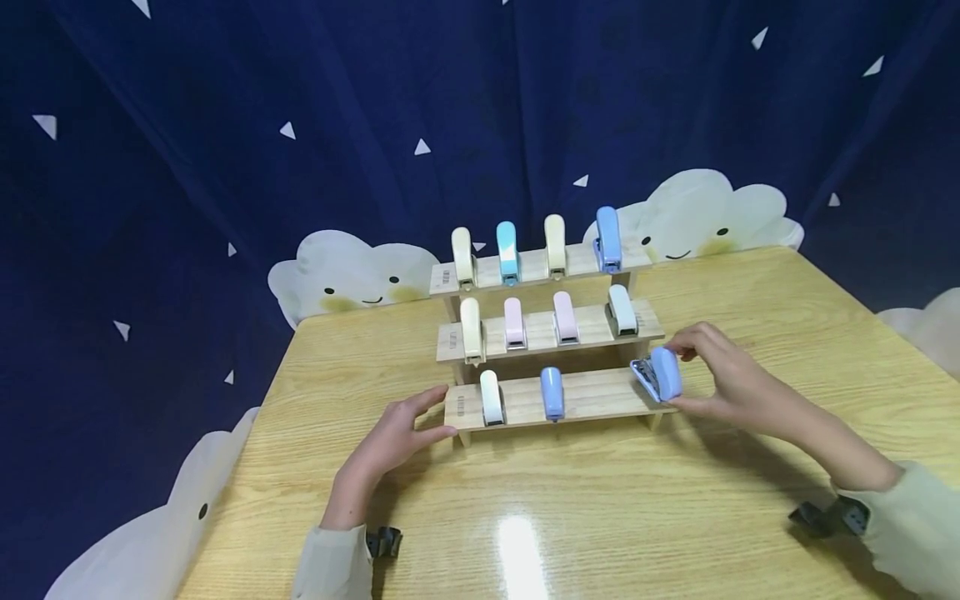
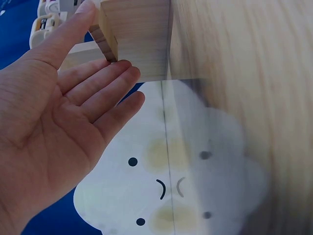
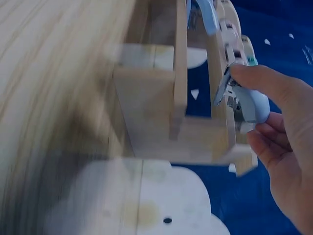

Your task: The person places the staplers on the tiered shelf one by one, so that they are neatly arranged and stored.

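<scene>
At the right end of a wooden rack's (image 1: 600, 398) lowest shelf, my right hand (image 1: 723, 383) pinches a blue stapler (image 1: 665, 373) between thumb and fingers. That stapler is tilted, its silvery inside facing left. In the right wrist view the thumb and fingertips grip the stapler (image 3: 252, 104) at its two ends. My left hand (image 1: 397, 433) rests its straight fingers and thumb at the left end of the lowest shelf. The left wrist view shows that palm (image 2: 58, 127) beside the wooden end (image 2: 137, 34). A white stapler (image 1: 492, 397) and another blue stapler (image 1: 552, 393) stand on the same shelf.
Pink, cream and white staplers line the middle shelf (image 1: 540, 331). Cream and blue ones stand along the top shelf (image 1: 487, 271). The rack sits on a wood-grain table (image 1: 600, 517). Behind hangs a dark blue curtain (image 1: 465, 100) with white cloud shapes.
</scene>
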Demonstrator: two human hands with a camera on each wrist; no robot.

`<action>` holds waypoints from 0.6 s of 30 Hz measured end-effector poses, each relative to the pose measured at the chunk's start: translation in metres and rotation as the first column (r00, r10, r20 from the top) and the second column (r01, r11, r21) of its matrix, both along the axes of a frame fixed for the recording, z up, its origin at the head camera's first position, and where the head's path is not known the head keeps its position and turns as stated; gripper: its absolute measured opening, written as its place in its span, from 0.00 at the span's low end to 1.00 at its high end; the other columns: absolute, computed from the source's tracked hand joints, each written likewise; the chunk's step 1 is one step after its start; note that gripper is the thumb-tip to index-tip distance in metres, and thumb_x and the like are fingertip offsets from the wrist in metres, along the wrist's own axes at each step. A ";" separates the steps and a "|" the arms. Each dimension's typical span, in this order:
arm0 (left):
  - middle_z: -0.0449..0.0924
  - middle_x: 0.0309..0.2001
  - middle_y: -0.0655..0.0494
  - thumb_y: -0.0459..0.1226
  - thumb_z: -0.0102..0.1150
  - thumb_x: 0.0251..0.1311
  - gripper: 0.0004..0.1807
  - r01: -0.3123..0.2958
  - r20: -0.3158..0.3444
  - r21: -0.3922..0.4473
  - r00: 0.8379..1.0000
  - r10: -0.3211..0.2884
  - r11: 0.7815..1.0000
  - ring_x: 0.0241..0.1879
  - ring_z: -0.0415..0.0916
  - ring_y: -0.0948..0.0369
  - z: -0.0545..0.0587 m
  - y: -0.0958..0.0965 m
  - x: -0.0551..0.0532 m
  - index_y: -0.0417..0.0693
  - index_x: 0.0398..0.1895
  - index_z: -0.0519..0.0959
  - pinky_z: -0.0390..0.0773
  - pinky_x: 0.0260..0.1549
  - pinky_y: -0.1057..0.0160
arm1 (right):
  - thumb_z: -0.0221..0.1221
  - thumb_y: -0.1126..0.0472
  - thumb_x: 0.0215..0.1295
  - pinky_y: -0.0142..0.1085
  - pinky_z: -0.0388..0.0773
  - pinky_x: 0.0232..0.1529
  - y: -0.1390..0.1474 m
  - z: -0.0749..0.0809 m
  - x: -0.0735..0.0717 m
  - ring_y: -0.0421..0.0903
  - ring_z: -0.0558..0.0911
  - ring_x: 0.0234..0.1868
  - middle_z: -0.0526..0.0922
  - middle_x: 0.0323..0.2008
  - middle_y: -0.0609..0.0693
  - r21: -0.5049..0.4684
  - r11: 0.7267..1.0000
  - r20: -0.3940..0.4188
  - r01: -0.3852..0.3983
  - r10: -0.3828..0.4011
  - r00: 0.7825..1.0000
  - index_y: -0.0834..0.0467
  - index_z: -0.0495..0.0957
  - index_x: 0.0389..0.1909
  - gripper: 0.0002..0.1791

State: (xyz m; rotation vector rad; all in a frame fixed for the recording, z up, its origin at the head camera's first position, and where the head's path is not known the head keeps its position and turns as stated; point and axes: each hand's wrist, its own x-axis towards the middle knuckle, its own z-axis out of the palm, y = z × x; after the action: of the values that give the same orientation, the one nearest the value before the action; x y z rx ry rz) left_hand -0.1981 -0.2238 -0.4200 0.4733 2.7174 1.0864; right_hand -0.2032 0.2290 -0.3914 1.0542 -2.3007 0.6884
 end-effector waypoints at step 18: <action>0.65 0.72 0.49 0.49 0.66 0.59 0.41 -0.006 -0.004 -0.001 1.000 0.006 1.000 0.71 0.64 0.48 0.000 0.000 0.001 0.48 0.73 0.63 0.66 0.71 0.46 | 0.78 0.59 0.40 0.42 0.83 0.42 -0.045 0.002 -0.003 0.47 0.76 0.45 0.76 0.44 0.55 0.221 0.970 0.150 0.102 -0.138 0.979 0.64 0.72 0.46 0.32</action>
State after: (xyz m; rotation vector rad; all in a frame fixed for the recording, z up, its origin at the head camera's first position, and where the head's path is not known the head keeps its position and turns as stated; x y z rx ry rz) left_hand -0.1973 -0.2239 -0.4204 0.4678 2.7247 1.0862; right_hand -0.2064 0.1844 -0.3898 0.9706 -2.6037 0.5056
